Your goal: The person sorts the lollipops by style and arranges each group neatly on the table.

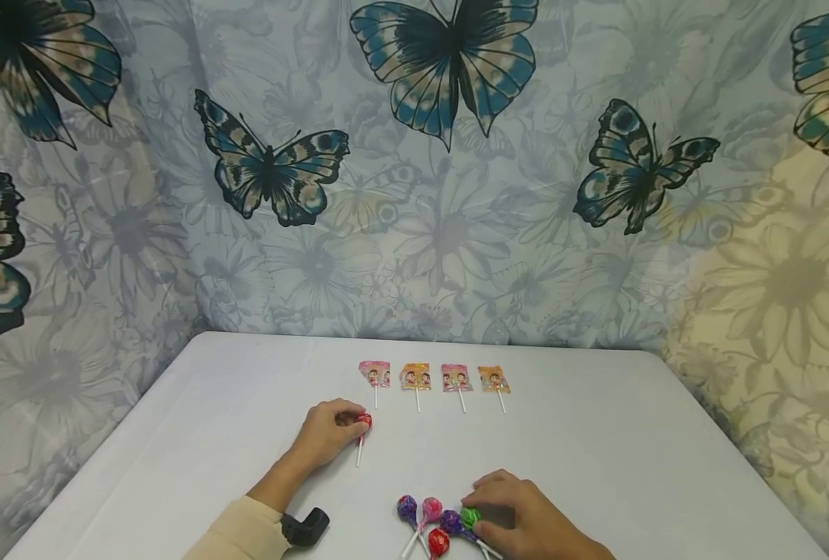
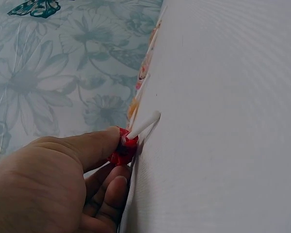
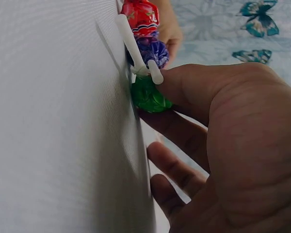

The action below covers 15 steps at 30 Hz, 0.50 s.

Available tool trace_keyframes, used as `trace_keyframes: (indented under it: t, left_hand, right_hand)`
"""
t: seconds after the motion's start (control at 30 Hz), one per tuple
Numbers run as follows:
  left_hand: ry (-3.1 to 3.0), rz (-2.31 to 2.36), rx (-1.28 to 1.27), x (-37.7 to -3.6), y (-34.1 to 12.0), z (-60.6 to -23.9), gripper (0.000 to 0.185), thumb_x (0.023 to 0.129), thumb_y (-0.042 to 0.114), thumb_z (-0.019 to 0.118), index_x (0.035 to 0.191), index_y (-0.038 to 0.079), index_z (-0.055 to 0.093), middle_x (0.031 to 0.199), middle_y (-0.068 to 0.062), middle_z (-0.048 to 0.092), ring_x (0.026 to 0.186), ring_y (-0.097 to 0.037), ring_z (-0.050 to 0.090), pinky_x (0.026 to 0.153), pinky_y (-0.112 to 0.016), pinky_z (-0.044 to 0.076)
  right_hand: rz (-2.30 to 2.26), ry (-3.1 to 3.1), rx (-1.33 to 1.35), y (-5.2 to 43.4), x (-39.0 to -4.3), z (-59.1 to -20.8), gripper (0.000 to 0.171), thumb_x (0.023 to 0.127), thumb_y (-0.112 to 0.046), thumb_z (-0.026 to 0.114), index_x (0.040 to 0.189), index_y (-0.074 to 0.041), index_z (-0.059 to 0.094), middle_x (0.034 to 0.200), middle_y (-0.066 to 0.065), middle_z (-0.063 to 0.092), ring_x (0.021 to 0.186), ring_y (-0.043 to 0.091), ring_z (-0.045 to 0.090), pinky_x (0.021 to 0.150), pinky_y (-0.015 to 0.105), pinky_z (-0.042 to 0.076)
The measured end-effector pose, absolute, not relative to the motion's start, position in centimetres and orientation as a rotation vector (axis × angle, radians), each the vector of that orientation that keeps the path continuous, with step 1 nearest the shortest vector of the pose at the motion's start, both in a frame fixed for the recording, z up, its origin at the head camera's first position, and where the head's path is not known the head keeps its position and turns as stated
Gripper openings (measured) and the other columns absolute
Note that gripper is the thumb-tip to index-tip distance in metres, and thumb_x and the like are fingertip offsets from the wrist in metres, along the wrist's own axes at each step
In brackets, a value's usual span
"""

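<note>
My left hand (image 1: pixel 348 426) pinches the head of a red round lollipop (image 1: pixel 364 421) between thumb and fingers; it lies on the white table (image 1: pixel 596 435) with its white stick (image 1: pixel 359 453) pointing toward me. The left wrist view shows the same pinch on the red lollipop (image 2: pixel 122 150). At the near edge my right hand (image 1: pixel 487 509) pinches a green round lollipop (image 1: pixel 470 516), seen close as the green lollipop (image 3: pixel 148 94) under my thumb. Beside it lie a dark purple lollipop (image 1: pixel 450 521), a pink one (image 1: pixel 431 509), another purple one (image 1: pixel 407 508) and a red one (image 1: pixel 438 542).
Several flat wrapped lollipops (image 1: pixel 415 377) lie in a row across the middle of the table, sticks toward me. A butterfly-print curtain (image 1: pixel 414 194) hangs behind and around the table. A black wrist strap mount (image 1: pixel 306 526) sits on my left sleeve.
</note>
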<state>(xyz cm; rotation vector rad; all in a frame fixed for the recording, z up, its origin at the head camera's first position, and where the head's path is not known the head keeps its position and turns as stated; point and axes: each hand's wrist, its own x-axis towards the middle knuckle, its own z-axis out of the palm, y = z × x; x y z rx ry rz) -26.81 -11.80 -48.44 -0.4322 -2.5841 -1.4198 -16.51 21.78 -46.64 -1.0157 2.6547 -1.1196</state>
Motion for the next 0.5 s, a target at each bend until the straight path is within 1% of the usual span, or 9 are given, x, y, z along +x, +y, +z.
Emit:
trace_keyframes:
  t: [0.2, 0.5]
  left_hand:
    - [-2.588, -1.418, -0.430, -26.82, -11.85, -48.46, 0.018, 0.079, 0.012, 0.080, 0.095, 0.006, 0.074, 0.076, 0.005, 0.060, 0.070, -0.013, 0.053, 0.061, -0.027, 0.045]
    - [-2.579, -1.429, -0.431, -26.77, -11.84, -48.34, 0.018, 0.079, 0.010, 0.080, 0.095, 0.006, 0.074, 0.076, 0.006, 0.060, 0.070, -0.012, 0.054, 0.062, -0.027, 0.046]
  right_hand:
    - [-1.143, 2.655, -1.028, 21.78, -16.53, -46.73, 0.022, 0.090, -0.025, 0.069, 0.110, -0.020, 0.074, 0.105, -0.016, 0.064, 0.102, 0.010, 0.056, 0.085, 0.034, 0.049]
    - [-1.245, 2.656, -1.158, 21.76, -16.45, -46.75, 0.022, 0.087, -0.018, 0.072, 0.109, -0.016, 0.074, 0.104, -0.012, 0.065, 0.098, 0.010, 0.058, 0.083, 0.033, 0.049]
